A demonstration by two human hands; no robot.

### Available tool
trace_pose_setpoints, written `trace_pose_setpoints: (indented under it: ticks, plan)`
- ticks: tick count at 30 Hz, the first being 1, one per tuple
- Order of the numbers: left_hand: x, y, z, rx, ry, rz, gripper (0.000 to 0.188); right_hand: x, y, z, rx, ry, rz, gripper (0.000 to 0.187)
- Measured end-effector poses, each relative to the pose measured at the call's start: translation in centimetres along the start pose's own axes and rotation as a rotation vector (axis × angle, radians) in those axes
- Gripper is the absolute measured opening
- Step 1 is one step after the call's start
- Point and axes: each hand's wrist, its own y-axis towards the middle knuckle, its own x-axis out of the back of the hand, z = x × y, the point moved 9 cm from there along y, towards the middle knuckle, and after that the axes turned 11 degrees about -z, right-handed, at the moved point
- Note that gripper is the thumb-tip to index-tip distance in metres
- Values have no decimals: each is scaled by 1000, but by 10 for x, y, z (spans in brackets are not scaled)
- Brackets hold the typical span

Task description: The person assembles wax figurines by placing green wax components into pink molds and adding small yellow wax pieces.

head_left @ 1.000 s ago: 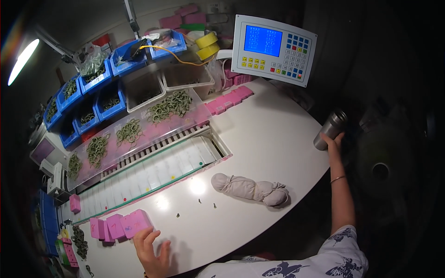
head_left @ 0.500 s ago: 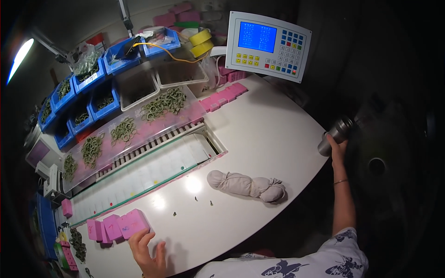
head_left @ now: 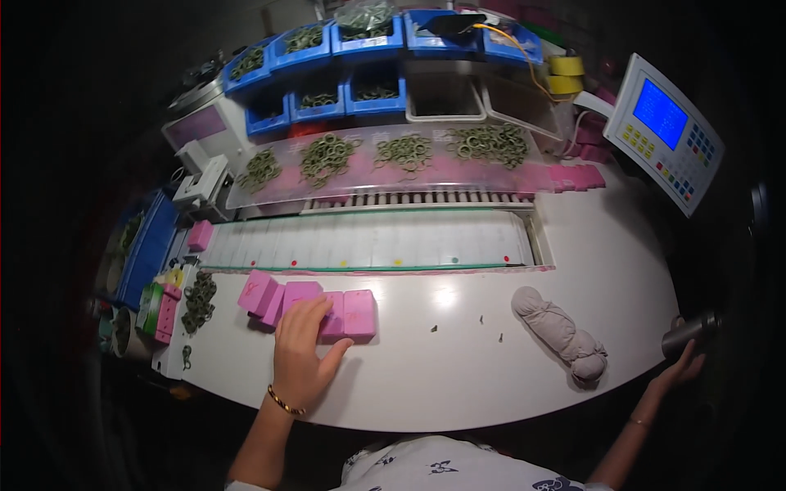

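My left hand (head_left: 301, 352) lies over a row of pink blocks (head_left: 358, 314) near the table's front left, fingers stretched forward and thumb held apart. Its fingertips cover part of the middle blocks; whether they press on them is hard to see. At the far right, beside the table's edge, my right hand (head_left: 679, 370) is closed round a grey metal flask (head_left: 689, 334), which lies tilted. Several small dark pieces (head_left: 434, 328) are scattered between the blocks and a beige cloth bundle (head_left: 560, 334) on the white table (head_left: 409, 385).
Behind the blocks runs a white-segmented conveyor (head_left: 368, 237) with coloured dots. A clear sheet with piles of green rings (head_left: 327, 159) stands above it, below blue bins (head_left: 377, 90). A control panel (head_left: 665, 131) hangs at right. Dark green pieces (head_left: 199, 303) lie at left.
The view has turned left, levelling the conveyor and shifting the panel rightward. My left hand has moved from the blocks' near edge to over them. My right hand keeps hold of the flask.
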Motion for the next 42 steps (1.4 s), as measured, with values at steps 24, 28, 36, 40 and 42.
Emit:
trace_pose_setpoints:
  ticks: [24, 28, 36, 40, 42]
  plan:
    - [-85, -32, -76, 211, -791, 461, 47, -134, -381, 320, 484, 535, 1356, 40]
    - [-75, -22, -74, 186, -858, 526, 41, -132, -387, 321, 483, 555, 1350, 39]
    - [-90, -24, -67, 151, -912, 505, 36, -130, -388, 324, 643, 537, 1325, 36]
    - [-88, -29, -69, 106, -862, 263, 20, -125, -388, 329, 746, 495, 1273, 35]
    - [-103, -31, -59, 349, -902, 341, 15, -123, -388, 329, 766, 498, 1282, 34]
